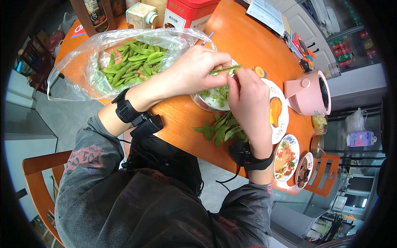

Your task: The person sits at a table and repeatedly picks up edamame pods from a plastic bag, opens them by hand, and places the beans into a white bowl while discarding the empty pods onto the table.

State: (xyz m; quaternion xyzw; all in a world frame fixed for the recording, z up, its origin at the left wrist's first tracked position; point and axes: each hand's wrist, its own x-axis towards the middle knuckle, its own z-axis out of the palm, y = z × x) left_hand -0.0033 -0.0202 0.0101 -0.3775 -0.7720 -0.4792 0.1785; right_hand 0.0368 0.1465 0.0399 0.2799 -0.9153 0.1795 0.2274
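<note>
My left hand (206,68) pinches one end of a green bean pod (225,70), and the fingertips of my right hand (249,99) grip its other end. The pod is held over a white bowl (206,105) that contains loose green beans (218,95); my hands hide part of the bowl. To the left, whole green pods (133,63) lie in a spread clear plastic bag (74,66). Below my right hand, a heap of green pods (221,127) rests on the wooden table (176,121) near its front edge; whether they are split is unclear.
A red and white tin (190,14), a carton with a pale blue cap (141,16) and a pen (207,37) stand or lie behind the bag. Rightward are a large plate (280,131), plates of food (287,158) (304,171) and a pink appliance (307,93).
</note>
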